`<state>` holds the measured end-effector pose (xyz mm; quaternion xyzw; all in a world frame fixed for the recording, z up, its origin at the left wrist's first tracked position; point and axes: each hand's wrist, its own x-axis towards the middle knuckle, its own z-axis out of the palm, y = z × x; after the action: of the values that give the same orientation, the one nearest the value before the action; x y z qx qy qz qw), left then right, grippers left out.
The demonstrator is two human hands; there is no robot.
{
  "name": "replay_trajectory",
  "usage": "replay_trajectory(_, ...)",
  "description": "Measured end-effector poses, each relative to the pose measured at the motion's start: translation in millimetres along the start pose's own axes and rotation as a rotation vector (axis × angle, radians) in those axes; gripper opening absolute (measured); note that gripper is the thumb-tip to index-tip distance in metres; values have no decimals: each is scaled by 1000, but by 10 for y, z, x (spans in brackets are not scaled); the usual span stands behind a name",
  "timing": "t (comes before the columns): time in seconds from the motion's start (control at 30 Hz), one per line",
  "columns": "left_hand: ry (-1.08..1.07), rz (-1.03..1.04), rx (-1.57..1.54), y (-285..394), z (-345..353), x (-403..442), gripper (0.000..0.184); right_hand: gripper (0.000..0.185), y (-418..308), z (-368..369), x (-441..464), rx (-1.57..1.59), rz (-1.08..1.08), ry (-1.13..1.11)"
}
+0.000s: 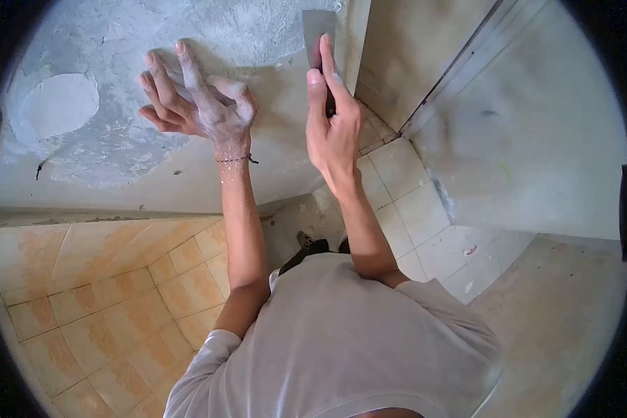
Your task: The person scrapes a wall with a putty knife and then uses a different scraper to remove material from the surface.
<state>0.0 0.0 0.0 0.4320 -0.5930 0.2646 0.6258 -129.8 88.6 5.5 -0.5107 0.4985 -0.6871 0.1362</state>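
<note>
My left hand [202, 104] lies against the patchy grey-white wall [146, 150], its fingers spread and dusted with pale powder. A thin dark bracelet circles that wrist. In my right hand [334, 118] is a putty knife [315, 31] with a wide, flat metal blade pointing up, near the wall's right edge. The thumb and a finger of that hand press along the blade, and part of a dark handle shows under them. A round whitish patch [64, 104] marks the wall left of my left hand.
Orange-patterned tiles [104, 334] cover the surface at the lower left. White floor tiles [425, 216] run between the wall and a pale panel [529, 132] on the right. A shoe [305, 240] shows below, between my arms.
</note>
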Motion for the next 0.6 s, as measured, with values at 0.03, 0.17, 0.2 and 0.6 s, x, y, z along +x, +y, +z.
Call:
replay_trajectory(0.03, -5, 9, 17, -20, 14, 2, 66, 54, -24, 6, 64, 36, -5, 18)
replay_trajectory(0.17, -42, 68, 73, -105, -61, 115, 68, 51, 70, 84, 63, -31, 17, 84)
replay_trajectory(0.2, -30, 56, 68, -71, -40, 93, 68, 51, 145, 66, 40, -40, 3, 79)
replay_trajectory(0.6, -19, 45, 69, -82, -32, 70, 67, 50, 125, 50, 71, -114, -217, 113)
